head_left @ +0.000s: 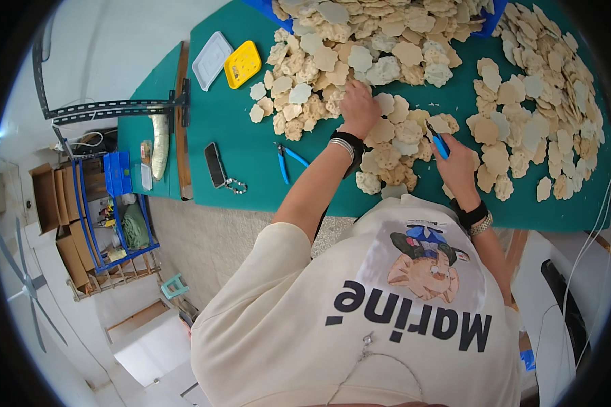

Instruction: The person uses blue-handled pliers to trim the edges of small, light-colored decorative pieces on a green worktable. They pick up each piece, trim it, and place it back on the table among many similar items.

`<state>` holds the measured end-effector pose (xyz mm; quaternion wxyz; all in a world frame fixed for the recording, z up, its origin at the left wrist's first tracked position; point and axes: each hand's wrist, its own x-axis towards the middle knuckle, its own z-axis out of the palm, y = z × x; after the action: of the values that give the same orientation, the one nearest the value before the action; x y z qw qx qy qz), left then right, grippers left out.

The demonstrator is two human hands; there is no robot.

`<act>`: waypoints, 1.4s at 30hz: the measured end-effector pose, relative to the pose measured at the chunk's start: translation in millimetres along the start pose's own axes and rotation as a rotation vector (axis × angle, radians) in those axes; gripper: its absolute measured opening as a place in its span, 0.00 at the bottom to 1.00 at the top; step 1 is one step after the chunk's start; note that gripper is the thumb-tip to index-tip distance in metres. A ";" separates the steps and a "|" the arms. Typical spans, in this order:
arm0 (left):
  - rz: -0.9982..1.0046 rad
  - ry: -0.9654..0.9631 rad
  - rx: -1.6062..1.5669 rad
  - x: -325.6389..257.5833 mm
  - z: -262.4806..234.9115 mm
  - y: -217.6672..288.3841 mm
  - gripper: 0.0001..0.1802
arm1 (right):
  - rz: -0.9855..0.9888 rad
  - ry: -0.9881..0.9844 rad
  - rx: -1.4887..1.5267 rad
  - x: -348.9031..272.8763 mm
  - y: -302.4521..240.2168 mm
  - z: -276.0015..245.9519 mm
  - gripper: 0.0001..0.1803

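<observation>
Cutters (440, 145) sit in the right hand (459, 166), fingers wrapped round them; the left hand (360, 107) is among pieces (385, 103), its grip hidden. Piles crowd the surface (237, 122); which are finished, I cannot tell.

Heaped blue bin (493, 17) as landmark. Just below bin: narrow bare strip of green table (455, 96), passable, left hand (360, 108) at its left end. Below strip: middle pile of flower-shaped pieces (407, 132) in way, right hand (458, 166) with blue-handled pliers (440, 144) at its right edge. Right of bin: large heap (557, 88) blocks. Left of bin, beyond spilled pieces (305, 102): widest free room, broken by yellow tray (243, 64), white tray (211, 61), phone (214, 165), loose pliers (283, 165).
</observation>
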<state>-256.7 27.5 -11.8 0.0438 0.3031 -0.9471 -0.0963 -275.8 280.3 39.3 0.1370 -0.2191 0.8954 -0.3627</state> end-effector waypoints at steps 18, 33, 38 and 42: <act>0.021 -0.954 -1.240 -62.7 -75.3 5.8 0.15 | -0.185 -0.175 0.024 0.2 -17.5 -0.9 0.19; 0.051 -1.022 -1.103 -57.3 -79.1 10.9 0.19 | -0.243 -0.056 -0.048 -9.5 -20.5 -8.9 0.13; 0.050 -1.028 -1.108 -54.5 -77.2 12.2 0.19 | -0.223 -0.098 -0.042 -6.1 -16.5 -7.1 0.11; 0.058 -1.071 -1.073 -50.6 -75.8 14.6 0.19 | -0.140 -0.107 -0.045 -5.8 -12.4 -2.6 0.09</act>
<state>-213.1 56.8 64.1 -0.2781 0.1270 -0.6696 -0.6769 -268.2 276.7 50.4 0.1538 -0.3034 0.8771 -0.3390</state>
